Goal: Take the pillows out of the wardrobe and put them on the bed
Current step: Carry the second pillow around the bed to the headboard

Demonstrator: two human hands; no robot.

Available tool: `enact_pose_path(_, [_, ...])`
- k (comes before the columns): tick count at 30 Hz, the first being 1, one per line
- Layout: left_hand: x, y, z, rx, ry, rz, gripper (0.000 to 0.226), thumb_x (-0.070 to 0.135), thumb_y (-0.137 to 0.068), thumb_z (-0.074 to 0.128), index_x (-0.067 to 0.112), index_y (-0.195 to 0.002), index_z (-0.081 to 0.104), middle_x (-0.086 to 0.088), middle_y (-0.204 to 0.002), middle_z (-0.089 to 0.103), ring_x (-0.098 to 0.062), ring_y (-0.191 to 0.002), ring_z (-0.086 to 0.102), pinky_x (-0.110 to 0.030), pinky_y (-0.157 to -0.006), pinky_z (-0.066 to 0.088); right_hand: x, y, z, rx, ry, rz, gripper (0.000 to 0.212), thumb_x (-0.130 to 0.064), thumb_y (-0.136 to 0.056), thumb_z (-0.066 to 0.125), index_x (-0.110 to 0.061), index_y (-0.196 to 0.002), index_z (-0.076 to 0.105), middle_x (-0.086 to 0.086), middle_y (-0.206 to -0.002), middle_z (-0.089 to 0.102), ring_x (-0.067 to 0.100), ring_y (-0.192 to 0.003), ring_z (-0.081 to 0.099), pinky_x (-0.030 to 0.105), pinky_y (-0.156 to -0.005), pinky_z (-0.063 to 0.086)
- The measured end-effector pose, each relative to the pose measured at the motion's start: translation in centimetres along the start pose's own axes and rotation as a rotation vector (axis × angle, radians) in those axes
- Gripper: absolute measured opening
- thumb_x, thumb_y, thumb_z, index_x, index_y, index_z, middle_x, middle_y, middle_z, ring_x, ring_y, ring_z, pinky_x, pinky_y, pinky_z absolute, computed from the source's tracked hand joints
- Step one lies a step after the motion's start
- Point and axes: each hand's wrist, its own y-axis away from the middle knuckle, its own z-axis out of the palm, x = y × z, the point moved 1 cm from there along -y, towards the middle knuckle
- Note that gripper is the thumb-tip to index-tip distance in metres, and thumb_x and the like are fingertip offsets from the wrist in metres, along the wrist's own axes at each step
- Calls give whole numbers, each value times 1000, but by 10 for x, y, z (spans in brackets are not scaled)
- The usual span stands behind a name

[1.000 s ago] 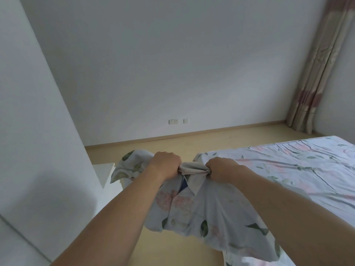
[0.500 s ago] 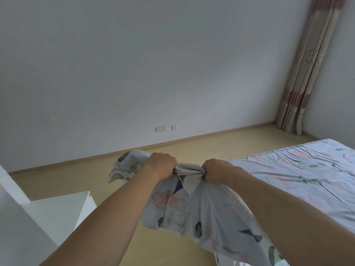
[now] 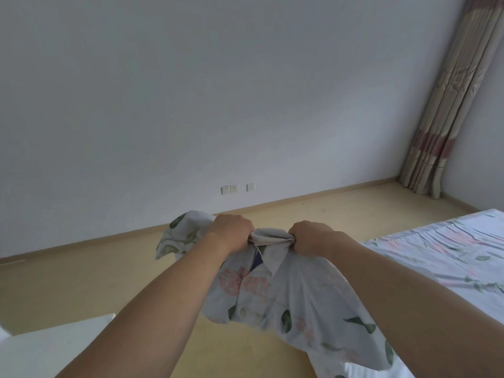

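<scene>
At the lower left corner of the frame sits the top of a white cabinet (image 3: 51, 347). A pale wooden floor (image 3: 81, 274) runs across the middle, under a plain white wall with three wall sockets (image 3: 236, 188) low at centre. In the lower middle, two bare forearms reach forward. The left hand (image 3: 231, 236) and the right hand (image 3: 313, 237) are both fists, fingers curled tight around the bunched top edge of a floral pillow (image 3: 286, 304), which hangs between and below them in the air, above the floor. To the right, the bed (image 3: 441, 252), covered in a matching floral sheet, fills the lower right. A striped curtain (image 3: 447, 105) hangs in the upper right corner.
</scene>
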Motion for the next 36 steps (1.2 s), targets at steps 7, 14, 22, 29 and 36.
enact_pose_path(7, [-99,-83,11,22,-33,55,23,11,-83,46,22,-63,44,4,-64,46,-20,-62,48,-29,-57,32,-26,-117,-29,22,-16,47,8,-19,-83,48,-23,-78,54,4,-100,65,27,-88,60,30,-68,41])
enact_pose_path(14, [-166,-178,38,15,-46,91,16,13,-83,48,22,-70,51,4,-65,46,-21,-63,48,-29,-56,29,-23,-228,-41,11,-31,67,7,-20,-85,49,-22,-84,56,4,-103,64,27,-89,60,29,-69,40])
enact_pose_path(22, [-228,-302,61,-24,-23,78,14,15,-84,49,21,-74,56,-1,-78,60,-22,-67,52,-31,-60,36,5,-365,-60,-13,-60,80,7,-22,-86,49,-20,-82,54,4,-100,64,27,-88,60,30,-69,42])
enact_pose_path(29, [-289,-401,64,8,-15,91,22,12,-83,49,22,-63,44,0,-73,51,-23,-67,48,-29,-62,34,16,-471,-100,6,-36,91,12,-21,-84,49,-22,-73,49,4,-99,63,24,-80,53,29,-67,39])
enact_pose_path(36, [-363,-508,90,35,0,174,25,14,-84,49,22,-62,43,5,-62,44,-19,-61,46,-29,-58,32,20,-584,-121,27,-41,175,11,-20,-84,47,-18,-76,54,-2,-80,54,24,-79,56,29,-65,40])
